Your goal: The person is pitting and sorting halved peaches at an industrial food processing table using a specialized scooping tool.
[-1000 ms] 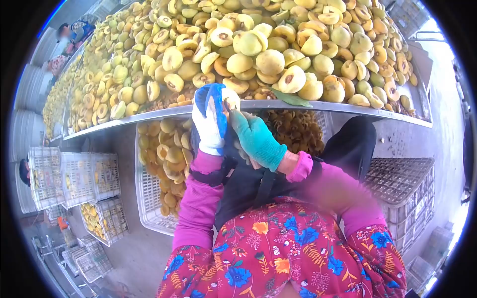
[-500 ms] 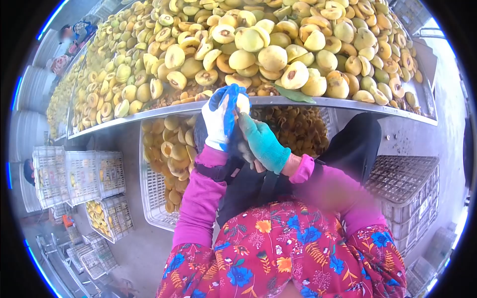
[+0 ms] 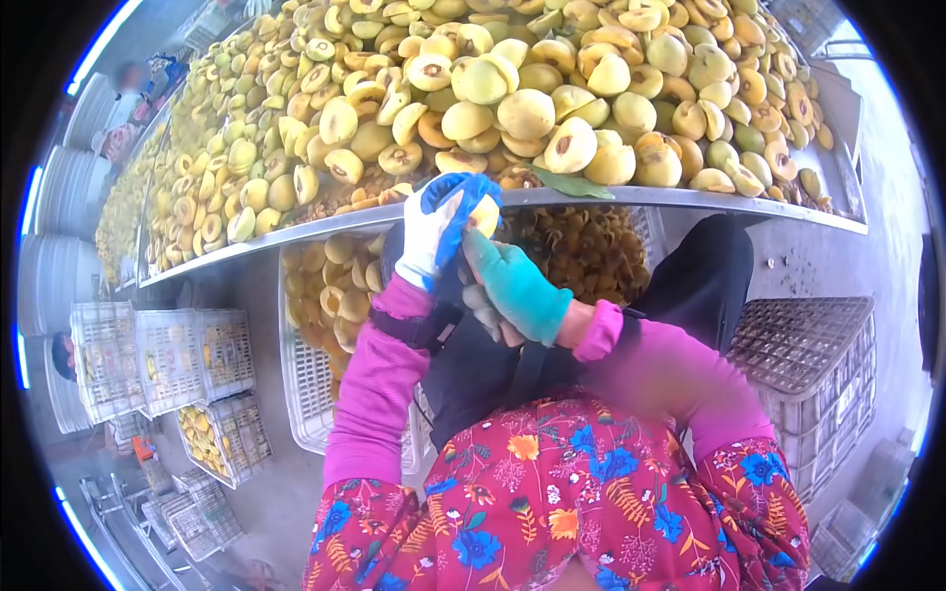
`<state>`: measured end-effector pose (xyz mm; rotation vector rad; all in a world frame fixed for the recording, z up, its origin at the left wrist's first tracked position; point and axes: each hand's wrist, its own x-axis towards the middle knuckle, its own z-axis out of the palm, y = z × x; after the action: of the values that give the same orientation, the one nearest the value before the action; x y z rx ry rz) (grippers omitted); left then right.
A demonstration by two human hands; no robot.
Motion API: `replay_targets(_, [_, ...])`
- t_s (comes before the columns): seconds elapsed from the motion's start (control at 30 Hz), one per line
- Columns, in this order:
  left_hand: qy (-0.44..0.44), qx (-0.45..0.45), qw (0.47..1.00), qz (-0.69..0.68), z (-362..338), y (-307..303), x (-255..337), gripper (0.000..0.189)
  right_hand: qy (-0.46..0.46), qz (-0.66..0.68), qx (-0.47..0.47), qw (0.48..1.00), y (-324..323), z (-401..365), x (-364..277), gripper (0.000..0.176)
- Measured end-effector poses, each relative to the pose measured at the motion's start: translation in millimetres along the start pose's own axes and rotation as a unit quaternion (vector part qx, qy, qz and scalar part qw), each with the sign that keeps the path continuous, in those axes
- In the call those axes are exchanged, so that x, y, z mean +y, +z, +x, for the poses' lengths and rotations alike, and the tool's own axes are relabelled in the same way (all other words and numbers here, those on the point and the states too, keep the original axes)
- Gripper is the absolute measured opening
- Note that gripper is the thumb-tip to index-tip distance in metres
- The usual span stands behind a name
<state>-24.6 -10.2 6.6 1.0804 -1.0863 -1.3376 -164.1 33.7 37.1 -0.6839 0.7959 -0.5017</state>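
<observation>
My left hand (image 3: 439, 222), in a white glove with blue-coated fingers, is closed around a yellow apricot-like stone fruit (image 3: 484, 215) just in front of the metal table's edge. My right hand (image 3: 522, 291), in a teal glove with grey on the fingers, is closed beside it. The right thumb reaches up to the lower side of the fruit. Whatever lies in the curled right fingers is hidden. Behind both hands, a big heap of halved yellow fruit (image 3: 527, 114) covers the table, many halves showing brown pit hollows. A green leaf (image 3: 574, 184) lies at its front.
Under the table's metal rim (image 3: 690, 202), a white crate (image 3: 307, 379) holds fruit halves, and brown scraps or pits (image 3: 581, 251) lie to its right. Stacked crates stand left (image 3: 168, 355) and right (image 3: 808, 350). Another person (image 3: 133, 108) is at the far left.
The fruit in my left hand has turned and shows more of its yellow side. Both hands stay together at nearly the same place, and the view has shifted slightly.
</observation>
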Motion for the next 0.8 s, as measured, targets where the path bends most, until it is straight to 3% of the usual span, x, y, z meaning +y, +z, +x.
replay_targets(0.03, [0.004,0.001,1.000,0.003,-0.6,-1.4,5.9,0.029,0.038,0.102,-0.060,0.992,-1.8,-0.8,-0.6,0.047])
replay_targets(0.1, [-0.051,-0.132,0.986,-0.083,-5.3,-4.2,14.2,0.031,0.121,0.294,-0.174,0.932,-5.8,-4.8,-0.2,0.046])
replay_targets(0.17, [-0.061,-0.140,0.983,-0.101,-12.9,4.0,17.7,0.033,0.130,0.336,-0.221,0.906,-9.6,-6.5,2.2,0.042])
replay_targets(0.23, [0.006,-0.121,0.977,-0.174,-25.3,7.3,23.2,0.034,0.152,0.440,-0.355,0.811,-8.8,-2.2,12.0,0.039])
replay_targets(0.3, [-0.020,-0.107,0.978,-0.176,-31.0,-1.7,22.0,0.035,0.147,0.436,-0.394,0.796,-3.3,0.0,11.5,0.039])
replay_targets(0.37, [-0.009,0.038,0.977,-0.208,-48.2,-6.4,9.7,0.035,0.166,0.385,-0.370,0.829,1.1,-18.5,2.3,0.041])
replay_targets(0.4, [0.048,0.243,0.964,-0.093,-54.0,-19.5,-12.6,0.035,0.183,0.383,-0.438,0.793,-4.2,-20.5,4.2,0.042])
replay_targets(0.43, [0.091,0.249,0.927,-0.264,-72.4,-0.3,31.6,0.029,0.190,0.380,-0.438,0.792,-17.6,-25.6,6.1,0.042])
replay_targets(0.47, [-0.066,0.153,0.942,-0.290,-79.6,-57.7,24.2,0.028,0.161,0.383,-0.350,0.839,-33.5,-30.0,7.8,0.039])
replay_targets(0.5, [0.003,0.280,0.957,0.069,-84.0,-103.3,5.3,0.027,0.125,0.382,-0.264,0.876,-40.0,-27.1,9.3,0.036])
replay_targets(0.53, [0.056,0.180,0.840,0.510,-86.3,-145.7,4.0,0.030,0.123,0.381,-0.265,0.877,-40.6,-20.5,12.2,0.036])
replay_targets(0.57, [0.049,0.300,0.731,0.611,-52.6,-126.5,45.6,0.031,0.126,0.356,-0.207,0.902,-41.3,-11.7,16.7,0.036])
replay_targets(0.6, [0.025,0.308,0.714,0.628,-49.2,-132.7,45.4,0.034,0.132,0.335,-0.148,0.921,-40.2,-4.5,23.8,0.036])
replay_targets(0.63, [0.089,0.297,0.683,0.662,-18.3,-131.4,46.1,0.035,0.137,0.302,-0.080,0.940,-44.6,1.0,27.0,0.036])
replay_targets(0.67, [0.174,0.254,0.676,0.669,14.0,-142.8,35.9,0.040,0.143,0.267,-0.012,0.953,-47.2,3.6,29.9,0.037])
replay_targets(0.7, [0.040,0.187,0.661,0.726,40.3,-136.9,42.4,0.044,0.141,0.240,0.053,0.959,-44.3,4.9,31.5,0.037])
replay_targets(0.77, [0.044,0.118,0.620,0.775,66.8,-149.9,28.4,0.045,0.093,0.182,0.056,0.977,-32.0,0.0,9.4,0.037])
replay_targets(0.8, [0.004,0.082,0.649,0.756,70.8,-146.4,31.5,0.046,0.048,0.111,0.044,0.992,-31.3,-1.3,1.6,0.037])
